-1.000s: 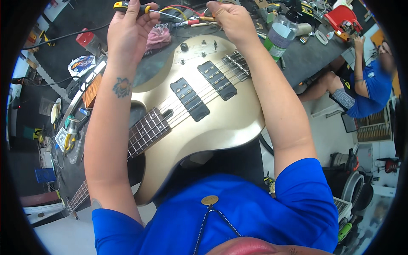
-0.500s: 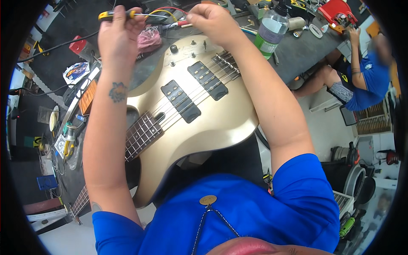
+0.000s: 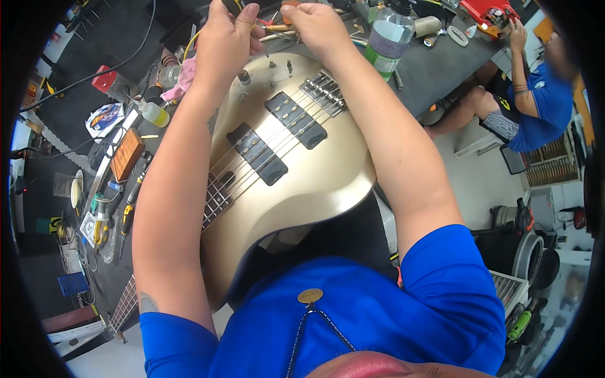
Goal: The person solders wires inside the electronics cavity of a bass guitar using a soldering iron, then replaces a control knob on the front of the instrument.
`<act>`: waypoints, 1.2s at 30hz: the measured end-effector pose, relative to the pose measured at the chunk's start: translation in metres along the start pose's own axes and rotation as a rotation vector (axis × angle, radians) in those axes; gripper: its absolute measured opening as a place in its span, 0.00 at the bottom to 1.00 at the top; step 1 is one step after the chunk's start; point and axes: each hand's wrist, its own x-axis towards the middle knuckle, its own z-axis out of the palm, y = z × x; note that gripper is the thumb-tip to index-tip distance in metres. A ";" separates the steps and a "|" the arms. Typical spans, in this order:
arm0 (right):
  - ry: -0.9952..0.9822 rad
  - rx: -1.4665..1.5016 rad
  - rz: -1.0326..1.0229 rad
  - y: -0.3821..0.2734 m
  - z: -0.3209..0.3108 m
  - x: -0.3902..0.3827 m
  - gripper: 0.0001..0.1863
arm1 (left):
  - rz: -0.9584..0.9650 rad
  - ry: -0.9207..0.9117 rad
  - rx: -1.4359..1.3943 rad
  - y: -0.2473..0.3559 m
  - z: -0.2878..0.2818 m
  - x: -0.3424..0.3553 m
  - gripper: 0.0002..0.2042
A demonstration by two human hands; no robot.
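My left hand (image 3: 228,39) pinches a screwdriver (image 3: 265,45) tip-down over the knobs (image 3: 243,77), right hand (image 3: 315,25) clenched just beside, bass (image 3: 296,157) across table (image 3: 435,69), neck running lower-left

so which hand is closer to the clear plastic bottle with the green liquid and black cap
The right hand. It sits just left of the clear plastic bottle at the gold bass guitar body's top edge, while the left hand is further left, beyond the right one.
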 end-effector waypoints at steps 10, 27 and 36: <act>0.010 -0.051 0.043 -0.003 0.001 0.000 0.22 | -0.060 0.003 -0.090 -0.001 0.007 0.000 0.10; 0.015 0.269 -0.108 -0.014 0.012 -0.003 0.16 | 0.054 -0.007 0.022 -0.001 0.010 -0.002 0.14; -0.345 0.119 -0.171 -0.092 0.026 0.025 0.19 | 0.011 -0.069 0.182 0.015 0.012 -0.005 0.14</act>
